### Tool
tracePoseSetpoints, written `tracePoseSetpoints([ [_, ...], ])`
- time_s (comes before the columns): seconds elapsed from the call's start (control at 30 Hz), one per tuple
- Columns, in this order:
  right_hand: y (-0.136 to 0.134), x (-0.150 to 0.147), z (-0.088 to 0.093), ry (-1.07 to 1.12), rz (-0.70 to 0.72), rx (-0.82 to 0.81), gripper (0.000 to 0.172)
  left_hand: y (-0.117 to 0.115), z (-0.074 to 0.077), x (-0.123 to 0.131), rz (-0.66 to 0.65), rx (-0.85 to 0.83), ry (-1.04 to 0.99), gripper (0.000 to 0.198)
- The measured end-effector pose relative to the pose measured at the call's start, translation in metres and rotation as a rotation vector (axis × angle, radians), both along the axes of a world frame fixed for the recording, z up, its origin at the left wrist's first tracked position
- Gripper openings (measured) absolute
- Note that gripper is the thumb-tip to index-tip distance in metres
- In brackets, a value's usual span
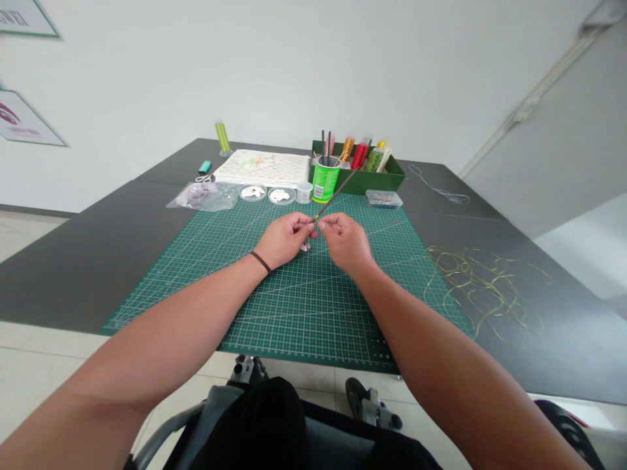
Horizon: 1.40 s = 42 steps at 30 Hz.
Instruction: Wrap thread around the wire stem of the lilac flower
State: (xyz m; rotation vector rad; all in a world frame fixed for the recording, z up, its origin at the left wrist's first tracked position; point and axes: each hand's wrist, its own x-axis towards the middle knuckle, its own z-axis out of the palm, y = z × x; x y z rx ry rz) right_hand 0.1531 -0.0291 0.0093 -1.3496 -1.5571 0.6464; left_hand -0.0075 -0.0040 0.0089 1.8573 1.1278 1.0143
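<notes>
Both my hands meet over the middle of a green cutting mat (304,307). My left hand (283,239) is closed in a pinch on the near end of a thin dark stick (337,191) that slants up and away to the right. My right hand (345,241) is also closed in a pinch, fingertips against the same end of the stick, where a bit of yellow-green thread shows. A small pale object (305,247) lies on the mat just under my hands; I cannot make out what it is.
Behind the mat stand a green can of sticks (324,179), a green tray (386,179) holding thread spools, a white board (262,168), two small dishes (267,193), a plastic cup (304,192) and a plastic bag (204,196). Loose yellow-green thread (482,287) sprawls on the dark table at right.
</notes>
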Motion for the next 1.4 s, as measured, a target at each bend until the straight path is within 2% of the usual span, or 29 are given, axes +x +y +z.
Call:
tracePoseSetpoints([
  [0.37, -0.0017, -0.0018, 0.0011, 0.065, 0.060, -0.006, 0.015, 0.0019, -0.0031, -0.0012, -0.021, -0.014, -0.026, 0.013],
  [0.53, -0.0014, -0.0018, -0.0002, 0.092, 0.073, -0.003, 0.015, -0.0007, 0.0001, -0.0014, -0.024, 0.001, -0.007, 0.011],
  [1.07, 0.0002, -0.0046, 0.0026, 0.179, 0.023, -0.043, 0.011, -0.0017, 0.0010, 0.0000, -0.020, -0.011, -0.010, 0.012],
  [1.4, 0.0011, -0.0052, 0.0051, 0.146, -0.001, -0.060, 0.012, 0.0007, -0.0019, -0.0008, -0.052, -0.052, -0.059, 0.016],
])
